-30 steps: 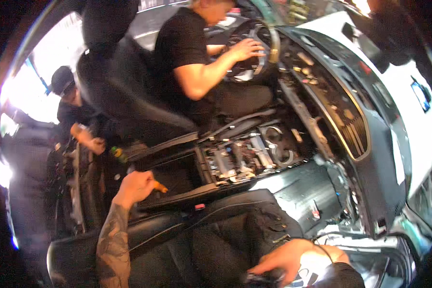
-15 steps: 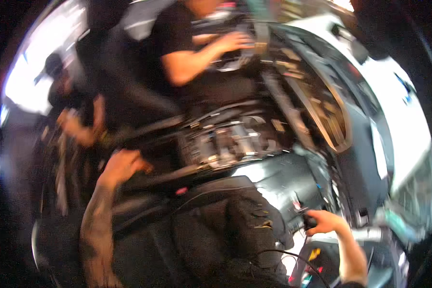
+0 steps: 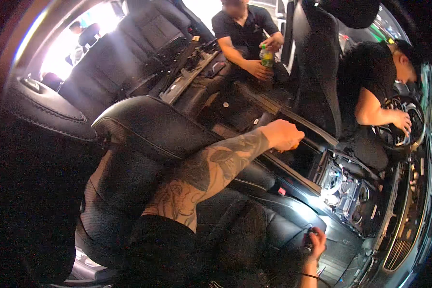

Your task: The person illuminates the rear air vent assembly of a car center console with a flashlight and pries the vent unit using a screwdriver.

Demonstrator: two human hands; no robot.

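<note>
My left hand (image 3: pixel 284 135) reaches over the stripped centre console (image 3: pixel 293 168), its fingers closed. A small orange thing (image 3: pixel 296 144) peeks out under the fingers; most of it is hidden. Low on the right, by the front edge of the black leather seat (image 3: pixel 293 223), my right hand (image 3: pixel 317 244) is closed around a small dark object (image 3: pixel 308 234) whose kind I cannot make out. Bright light falls on the seat edge beside it and on the opened front part of the console (image 3: pixel 343 187), where wires and metal parts show.
One person (image 3: pixel 247 36) in the rear doorway holds a green-capped bottle (image 3: pixel 267 56). Another person (image 3: pixel 374 77) sits at the steering wheel (image 3: pixel 413 120), a hand on it. The seat backrest (image 3: pixel 149 125) stands at left, the dashboard (image 3: pixel 408 206) at right. A thin cable crosses my right wrist.
My view has swung left toward the rear seats, bringing the person with the bottle into sight. My left arm now stretches over the console; my right hand still grips the dark object.
</note>
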